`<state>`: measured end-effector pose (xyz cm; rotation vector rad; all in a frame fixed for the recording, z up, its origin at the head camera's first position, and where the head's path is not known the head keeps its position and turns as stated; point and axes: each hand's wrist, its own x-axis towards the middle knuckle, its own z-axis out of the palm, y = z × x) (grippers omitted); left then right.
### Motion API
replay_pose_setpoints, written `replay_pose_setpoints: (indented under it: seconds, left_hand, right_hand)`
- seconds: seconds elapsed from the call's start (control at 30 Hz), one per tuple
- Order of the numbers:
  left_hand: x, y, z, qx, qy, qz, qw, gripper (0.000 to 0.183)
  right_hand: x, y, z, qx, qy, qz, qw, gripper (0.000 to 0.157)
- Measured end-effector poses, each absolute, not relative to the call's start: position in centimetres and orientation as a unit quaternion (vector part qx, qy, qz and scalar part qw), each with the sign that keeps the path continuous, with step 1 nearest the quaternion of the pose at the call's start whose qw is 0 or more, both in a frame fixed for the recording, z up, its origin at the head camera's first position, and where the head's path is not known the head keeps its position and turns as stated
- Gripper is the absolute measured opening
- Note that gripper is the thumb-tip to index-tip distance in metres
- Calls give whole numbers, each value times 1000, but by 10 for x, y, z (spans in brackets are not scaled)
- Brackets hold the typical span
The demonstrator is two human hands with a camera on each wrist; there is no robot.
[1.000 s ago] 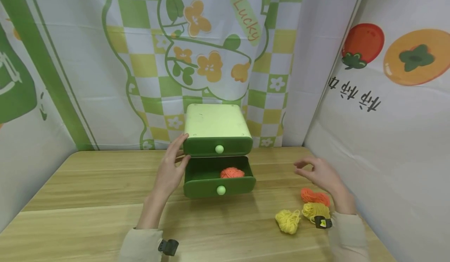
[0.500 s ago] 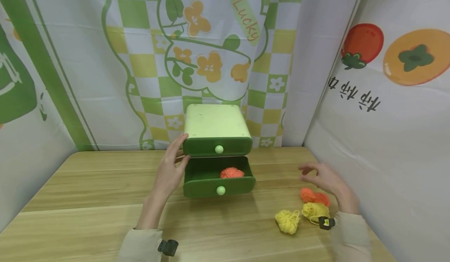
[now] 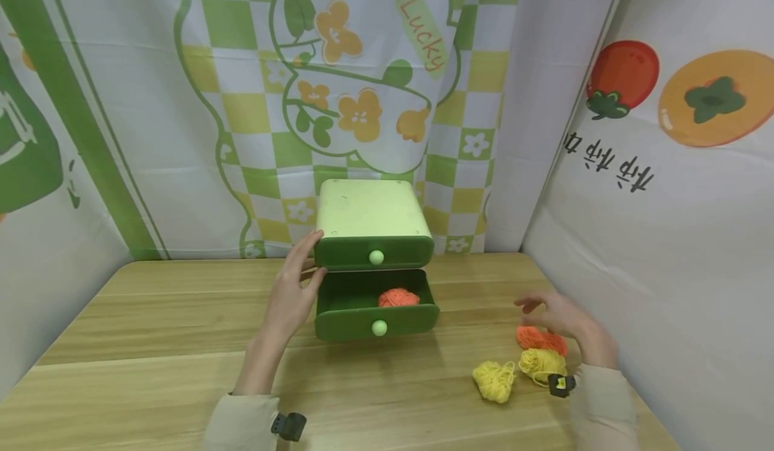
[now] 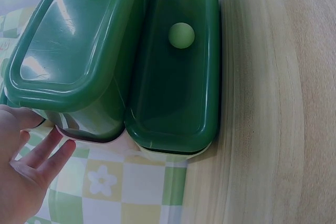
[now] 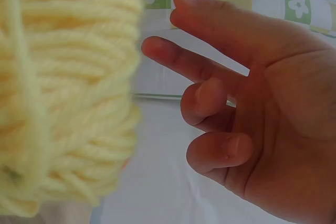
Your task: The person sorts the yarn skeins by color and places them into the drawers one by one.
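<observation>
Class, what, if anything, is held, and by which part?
Nothing is gripped: the left hand touches the cabinet on its left side; the right hand is empty.

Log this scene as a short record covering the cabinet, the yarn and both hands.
Cabinet: pale green, on the wooden table
Top drawer: closed
Drawer below: pulled out
Inside it: coral yarn ball, toward the right
Loose yarn: orange bundle, yellow bundle next to it, second yellow bundle slightly apart
Left hand: fingers at the cabinet's left side
Right hand: holds nothing, close to the orange bundle; contact unclear
</observation>
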<state>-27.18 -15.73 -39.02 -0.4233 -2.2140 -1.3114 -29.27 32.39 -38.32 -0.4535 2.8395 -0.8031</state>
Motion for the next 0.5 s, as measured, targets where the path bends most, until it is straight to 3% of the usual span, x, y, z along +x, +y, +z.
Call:
replay_pose_setpoints:
  seconds: [0.5]
  left_hand:
    - [-273, -157, -391, -158, -819, -483, 265, 72]
  right_hand:
    - [-295, 330, -393, -118, 941, -290, 133, 51]
